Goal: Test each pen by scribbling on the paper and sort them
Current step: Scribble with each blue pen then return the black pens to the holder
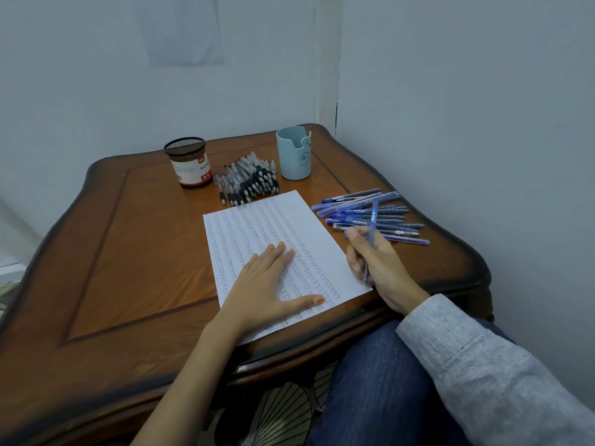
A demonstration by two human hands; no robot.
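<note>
Holds the printed paper [257,220] flat under the left hand [267,284], fingers straight and spread. Pinches one blue pen [371,233] in the right hand [380,265], tip down at the sheet's right edge. Probably early going: no scribbles distinguishable from the print at this blur. Beyond, roughly a dozen loose blue pens [363,210], a black-grip heap [249,181] too packed to count, then two holders, mesh pot [190,165] and blue cup [293,156], nothing poking out.
</note>
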